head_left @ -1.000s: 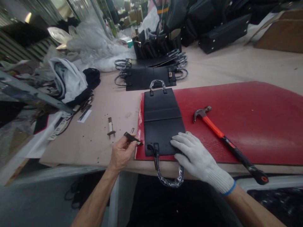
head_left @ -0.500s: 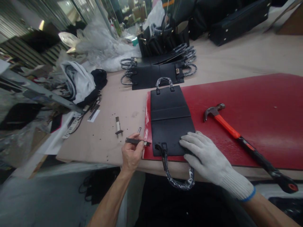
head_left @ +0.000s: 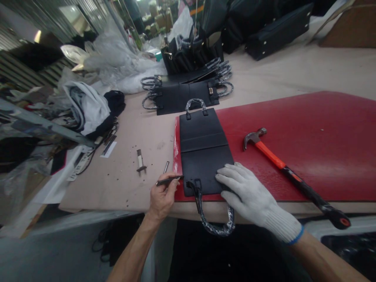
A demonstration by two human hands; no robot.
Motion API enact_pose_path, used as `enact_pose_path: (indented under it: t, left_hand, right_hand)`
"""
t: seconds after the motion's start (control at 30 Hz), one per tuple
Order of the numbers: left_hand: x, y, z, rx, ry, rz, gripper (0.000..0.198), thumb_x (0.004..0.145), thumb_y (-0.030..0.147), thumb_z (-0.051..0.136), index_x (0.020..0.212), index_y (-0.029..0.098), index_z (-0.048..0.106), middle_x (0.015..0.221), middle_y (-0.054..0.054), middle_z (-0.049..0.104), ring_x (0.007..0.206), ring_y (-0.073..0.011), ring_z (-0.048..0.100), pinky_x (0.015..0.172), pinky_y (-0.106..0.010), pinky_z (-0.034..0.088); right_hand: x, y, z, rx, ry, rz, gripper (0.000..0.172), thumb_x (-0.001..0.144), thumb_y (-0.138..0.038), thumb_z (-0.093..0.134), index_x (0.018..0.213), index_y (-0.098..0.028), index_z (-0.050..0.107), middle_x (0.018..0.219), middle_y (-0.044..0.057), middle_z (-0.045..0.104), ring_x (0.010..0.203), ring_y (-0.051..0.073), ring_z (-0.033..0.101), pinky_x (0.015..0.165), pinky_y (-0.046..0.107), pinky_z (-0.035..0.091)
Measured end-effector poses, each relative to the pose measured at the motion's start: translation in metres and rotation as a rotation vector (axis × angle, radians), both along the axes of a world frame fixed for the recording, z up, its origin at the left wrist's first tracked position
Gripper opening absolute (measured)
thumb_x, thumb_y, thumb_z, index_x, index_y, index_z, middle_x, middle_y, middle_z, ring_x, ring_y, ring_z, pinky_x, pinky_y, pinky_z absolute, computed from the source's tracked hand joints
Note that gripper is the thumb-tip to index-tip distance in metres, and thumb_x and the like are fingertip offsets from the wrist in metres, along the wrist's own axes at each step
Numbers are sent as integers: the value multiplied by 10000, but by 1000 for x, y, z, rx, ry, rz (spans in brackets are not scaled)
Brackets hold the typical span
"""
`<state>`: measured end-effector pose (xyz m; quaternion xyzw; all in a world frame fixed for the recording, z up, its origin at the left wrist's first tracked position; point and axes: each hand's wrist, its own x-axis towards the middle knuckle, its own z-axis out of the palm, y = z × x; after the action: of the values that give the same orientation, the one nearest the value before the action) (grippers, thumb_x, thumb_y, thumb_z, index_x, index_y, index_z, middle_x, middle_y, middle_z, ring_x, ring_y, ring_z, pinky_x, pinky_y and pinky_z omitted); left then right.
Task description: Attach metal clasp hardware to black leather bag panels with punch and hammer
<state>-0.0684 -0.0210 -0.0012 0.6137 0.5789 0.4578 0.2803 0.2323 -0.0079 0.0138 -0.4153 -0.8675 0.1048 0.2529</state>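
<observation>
Tool (head_left: 167,181), just short of the bag panel (head_left: 202,137) a moment ago, now seems to touch its eight-o'clock edge, likely the working spot. Left hand (head_left: 162,199) pinches the tool; gloved right hand (head_left: 248,194) lies flat at the panel's four o'clock, over red mat (head_left: 308,141).

Left hand (head_left: 162,199) holds dark tool (head_left: 165,181); right hand (head_left: 249,192) (gloved) touches black panel (head_left: 203,162).

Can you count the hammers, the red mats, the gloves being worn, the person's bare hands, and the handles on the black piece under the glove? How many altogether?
Hammer: 1
Red mat: 1
White glove: 1
Bare hand: 1
Handles on the black piece: 2
Total: 6
</observation>
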Motion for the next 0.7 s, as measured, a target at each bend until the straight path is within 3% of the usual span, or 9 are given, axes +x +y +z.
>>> enact_pose_path:
  t: [0.17, 0.3, 0.53, 0.7]
  left_hand:
    - [15, 18, 21, -136, -139, 2, 169, 949, 305, 599, 1007, 150, 637, 630, 26, 645, 476, -90, 591, 475, -179, 495]
    - [24, 30, 29, -207, -223, 5, 153, 894, 278, 633, 963, 147, 597, 566, 48, 616, 423, -89, 564, 426, -170, 478]
    - [13, 26, 31, -254, -201, -173, 194, 938, 277, 605, 1092, 160, 599, 735, 7, 694, 612, -129, 704, 614, -255, 641]
    - [1, 28, 28, -153, -85, -181, 188, 930, 290, 634, 1050, 153, 680, 853, -44, 764, 716, -165, 759, 710, -283, 657]
  right_hand:
    - [0, -1, 0, 4, 6, 6, 377, 934, -237, 596, 1303, -192, 655, 1354, 120, 649, 1321, 318, 534, 1178, 596, 361]
    - [0, -1, 1, 0, -1, 14, 373, 934, -235, 596, 1298, -178, 651, 1350, 124, 646, 1322, 315, 529, 1177, 597, 364]
    - [0, -1, 2, -11, 4, 5, 376, 937, -232, 595, 1306, -185, 650, 1366, 118, 637, 1329, 310, 523, 1187, 591, 351]
    - [0, -1, 2, -16, 15, 10, 365, 931, -223, 594, 1288, -176, 657, 1345, 122, 648, 1320, 314, 528, 1176, 595, 362]
